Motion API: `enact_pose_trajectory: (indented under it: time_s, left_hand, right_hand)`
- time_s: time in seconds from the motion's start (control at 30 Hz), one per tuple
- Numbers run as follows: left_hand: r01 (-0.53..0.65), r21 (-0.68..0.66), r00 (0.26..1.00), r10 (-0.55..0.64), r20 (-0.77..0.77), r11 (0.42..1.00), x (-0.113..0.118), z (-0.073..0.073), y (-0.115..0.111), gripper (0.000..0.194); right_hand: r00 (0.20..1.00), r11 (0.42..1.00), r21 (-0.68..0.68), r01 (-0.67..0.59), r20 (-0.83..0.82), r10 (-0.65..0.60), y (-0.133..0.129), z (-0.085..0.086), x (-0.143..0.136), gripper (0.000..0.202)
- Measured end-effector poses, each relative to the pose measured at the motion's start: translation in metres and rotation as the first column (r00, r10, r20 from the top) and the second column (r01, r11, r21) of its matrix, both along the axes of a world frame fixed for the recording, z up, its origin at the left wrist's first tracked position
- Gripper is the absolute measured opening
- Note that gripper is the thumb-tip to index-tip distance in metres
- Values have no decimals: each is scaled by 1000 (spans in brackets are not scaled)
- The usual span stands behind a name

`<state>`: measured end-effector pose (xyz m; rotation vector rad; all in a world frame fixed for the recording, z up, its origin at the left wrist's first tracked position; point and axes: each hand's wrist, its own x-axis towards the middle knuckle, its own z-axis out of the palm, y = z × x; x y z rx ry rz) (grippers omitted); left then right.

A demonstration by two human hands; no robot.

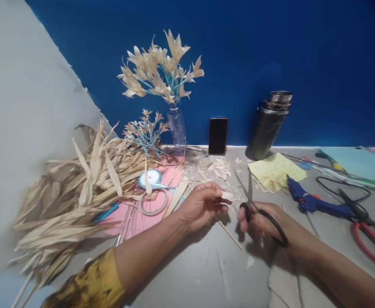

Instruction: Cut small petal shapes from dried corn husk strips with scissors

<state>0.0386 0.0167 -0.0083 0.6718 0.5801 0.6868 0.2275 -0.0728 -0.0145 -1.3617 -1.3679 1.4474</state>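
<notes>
My left hand [203, 206] is closed in a pinch on a small pale piece of husk [227, 196], which sticks out past the fingertips toward the right. Black-handled scissors [251, 201] are held in my right hand [264, 220], fingers in the handle loops. Their blades point up and away, parted, a short gap to the right of the husk piece. A thin pale strip [229, 234] lies on the table below my left hand. Husk scraps [221, 167] are scattered beyond both hands.
Dried husks [87, 188] heap at the left beside a tape roll [153, 203]. Behind stand husk flowers [162, 68] in a clear bottle [177, 128], a phone [218, 136] and a dark flask [269, 126]. A blue glue gun [319, 204] and red-handled scissors [372, 239] lie right.
</notes>
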Motion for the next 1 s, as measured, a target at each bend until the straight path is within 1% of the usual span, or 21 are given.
enact_pose_trajectory:
  time_s: [0.1, 0.17, 0.23, 0.37, 0.57, 0.77, 0.9, 1.0]
  left_hand:
    - [-10, 72, 1000, 8, 30, 997, -5, 5, 7, 16]
    - [-5, 98, 1000, 3, 25, 995, -6, 6, 9, 16]
    - [-2, 106, 1000, 1, 15, 994, -6, 5, 10, 16]
    - [10, 112, 1000, -10, 0, 994, -6, 5, 10, 18]
    - [27, 118, 1000, -26, -14, 993, -8, 5, 11, 20]
    - [40, 124, 999, -39, -8, 992, -8, 5, 11, 20]
    - [46, 134, 999, -45, -11, 990, -9, 5, 12, 21]
    - [53, 140, 999, -52, -10, 989, -9, 5, 12, 21]
  right_hand:
    - [990, 990, -28, -139, 1, 140, -1, -5, 0, 47]
    - [980, 979, -41, -200, 14, 200, -1, -3, -2, 47]
    - [972, 971, -57, -231, 28, 233, -1, 2, -4, 48]
    - [975, 973, -87, -216, 32, 220, -1, 8, -6, 48]
    - [981, 976, -116, -184, 40, 190, -2, 4, -7, 42]
    - [982, 975, -160, -155, 78, 169, -2, 7, -10, 36]
    - [980, 972, -157, -173, 76, 186, -2, 9, -9, 38]
    - [976, 973, -141, -184, 95, 198, -3, 9, -8, 36]
